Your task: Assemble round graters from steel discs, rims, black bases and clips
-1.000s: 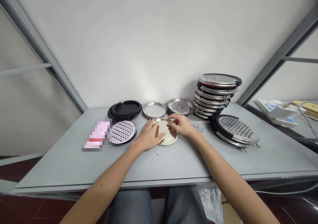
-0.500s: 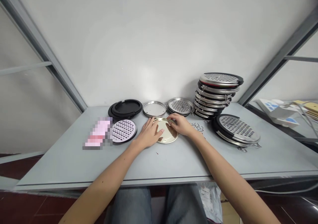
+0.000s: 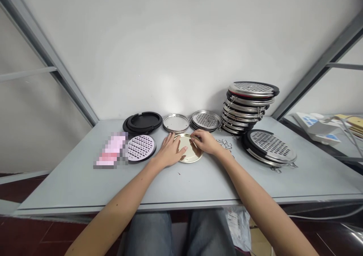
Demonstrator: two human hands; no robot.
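In the head view a shiny gold-coloured round metal plate (image 3: 191, 157) with a raised rim lies flat on the table before me. My left hand (image 3: 171, 152) rests over its left edge, fingers stretched forward and thumb spread across the surface. With curled fingers, my right hand (image 3: 206, 141) pinches the plate's far right rim. Behind the plate are a stack of silver round plates (image 3: 176, 122) with small holes and a stack of perforated silver discs (image 3: 206, 120). Several small wire clips (image 3: 224, 144) lie right of my right hand.
Black rings (image 3: 143, 122) and a pale perforated disc (image 3: 141, 148) lie left, beside a blurred-out pink item (image 3: 112, 150). On the right rise a tall stack of assembled discs (image 3: 248, 106) and a lower pile (image 3: 269, 147). A wall (image 3: 181, 51) backs the grey table (image 3: 198, 188).
The view has shifted very slightly. Both hands stay on the gold-coloured plate, with no clear movement of it.
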